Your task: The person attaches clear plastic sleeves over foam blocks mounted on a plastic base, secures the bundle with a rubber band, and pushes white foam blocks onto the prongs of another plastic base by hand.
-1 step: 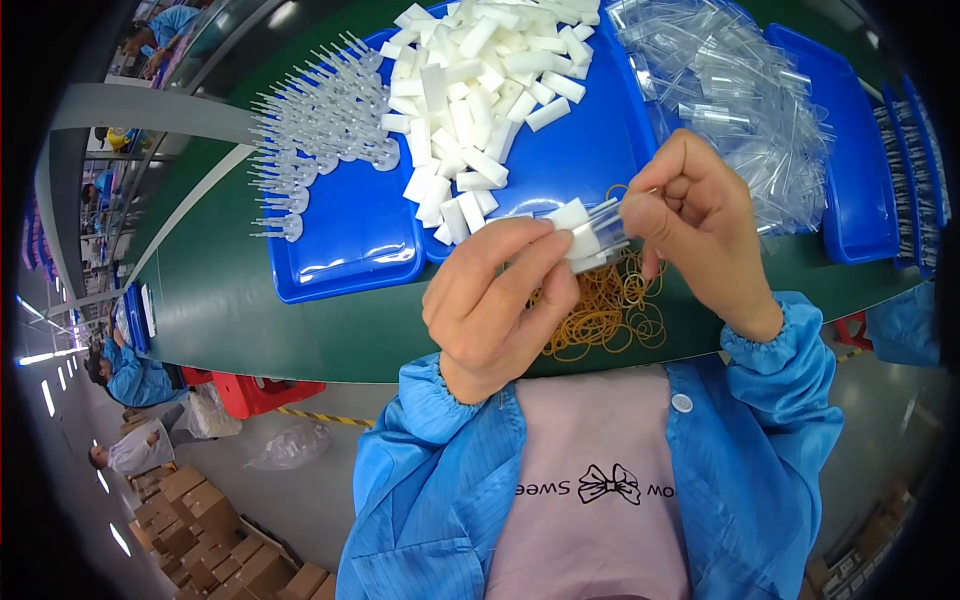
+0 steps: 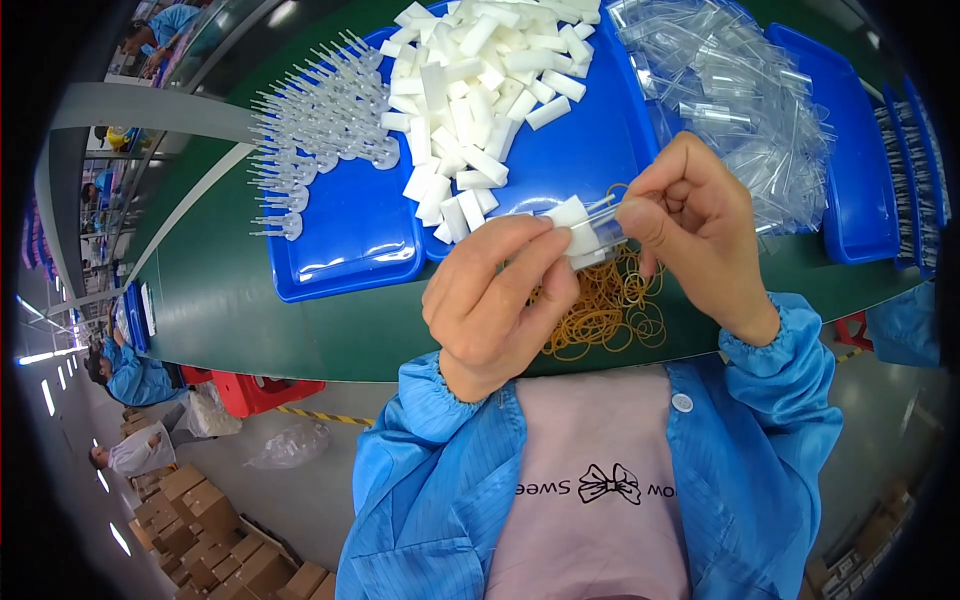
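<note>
My left hand is closed on a white foam block together with clear plastic pieces that stick out to the right. At their far end, my right hand pinches thumb against forefinger. A thin tan rubber band arcs from those right fingertips, partly hidden by them. Below both hands lies a loose pile of tan rubber bands on the green table. How far the foam sits inside the plastic is covered by my left fingers.
White foam blocks heap in a blue tray ahead. Clear plastic plunger-like parts stand at the left above another blue tray. Clear plastic pieces pile at the right, beside a blue tray. Co-workers sit far left, near a red stool.
My right hand has shifted very slightly left along the clear plastic pieces. My left hand and its grip look the same.
</note>
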{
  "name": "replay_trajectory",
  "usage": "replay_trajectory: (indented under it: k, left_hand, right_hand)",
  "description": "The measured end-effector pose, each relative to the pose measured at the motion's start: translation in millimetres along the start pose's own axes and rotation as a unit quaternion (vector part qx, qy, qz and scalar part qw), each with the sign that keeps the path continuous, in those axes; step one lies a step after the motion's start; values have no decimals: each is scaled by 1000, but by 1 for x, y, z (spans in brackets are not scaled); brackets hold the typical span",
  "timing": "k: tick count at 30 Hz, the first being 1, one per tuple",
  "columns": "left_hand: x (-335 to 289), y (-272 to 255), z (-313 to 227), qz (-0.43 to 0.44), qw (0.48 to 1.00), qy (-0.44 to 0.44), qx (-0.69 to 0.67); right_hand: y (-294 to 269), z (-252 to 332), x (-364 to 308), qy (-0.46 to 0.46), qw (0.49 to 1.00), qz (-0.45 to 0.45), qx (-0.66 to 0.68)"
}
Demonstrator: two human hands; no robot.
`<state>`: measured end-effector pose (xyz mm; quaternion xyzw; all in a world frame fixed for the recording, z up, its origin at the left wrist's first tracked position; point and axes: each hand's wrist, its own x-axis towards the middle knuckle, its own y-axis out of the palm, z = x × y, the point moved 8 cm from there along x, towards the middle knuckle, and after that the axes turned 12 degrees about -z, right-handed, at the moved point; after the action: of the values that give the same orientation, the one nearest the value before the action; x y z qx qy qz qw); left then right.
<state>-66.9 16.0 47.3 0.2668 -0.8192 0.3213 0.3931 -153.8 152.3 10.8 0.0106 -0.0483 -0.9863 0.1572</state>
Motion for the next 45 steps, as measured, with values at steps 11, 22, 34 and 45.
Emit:
replay_trajectory:
  k: [11,22,34,45]
  left_hand:
    - [-40,16,51,64,810,-444,-378]
    - [-28,6,49,36,896,-344,-280]
    - [-24,-8,36,22,916,-329,-229]
    - [-16,-5,28,71,930,-291,-214]
  right_hand:
    - [-18,-2,2,45,996,-8,80]
    - [-39,13,-13,-140,987,-70,-45]
    - [-35,48,-39,-275,950,-124,-81]
    - [-11,60,-45,-306,932,-41,-190]
